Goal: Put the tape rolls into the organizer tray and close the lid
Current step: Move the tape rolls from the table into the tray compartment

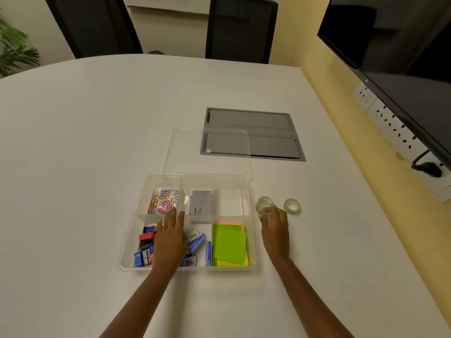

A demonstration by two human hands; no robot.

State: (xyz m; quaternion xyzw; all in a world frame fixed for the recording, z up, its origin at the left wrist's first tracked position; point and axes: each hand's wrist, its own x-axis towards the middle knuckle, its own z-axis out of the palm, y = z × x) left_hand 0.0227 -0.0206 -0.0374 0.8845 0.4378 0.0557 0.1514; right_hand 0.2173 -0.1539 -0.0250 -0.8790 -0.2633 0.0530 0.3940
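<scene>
Standing by the white table (97,142), you see a clear plastic tray (131,230) split into compartments, with its clear lid (210,162) lying flat just behind it, off the tray and partly over a grey panel (268,123) set into the tabletop. Coloured paper clips (163,200) fill the back left compartment, a grey box (200,208) lies in the back middle one, and the back right one (229,202) looks bare. Blue, red and black sharpeners (145,247) sit front left, and green and yellow sticky notes (229,245) front right.

Two tape rolls are outside the tray, to its right. One roll (264,206) is clear with a greenish tint, and is blurred; the right hand (274,226) has its fingers closed around it, just beside the tray's right wall. Whether it is lifted off the table is hard to tell. The other roll (292,207) is a small, clear, pale green ring lying flat on the table, a little farther right and apart from the hand.

The left hand (170,237) is flat and open, fingers together, over the front left compartment, holding nothing.
</scene>
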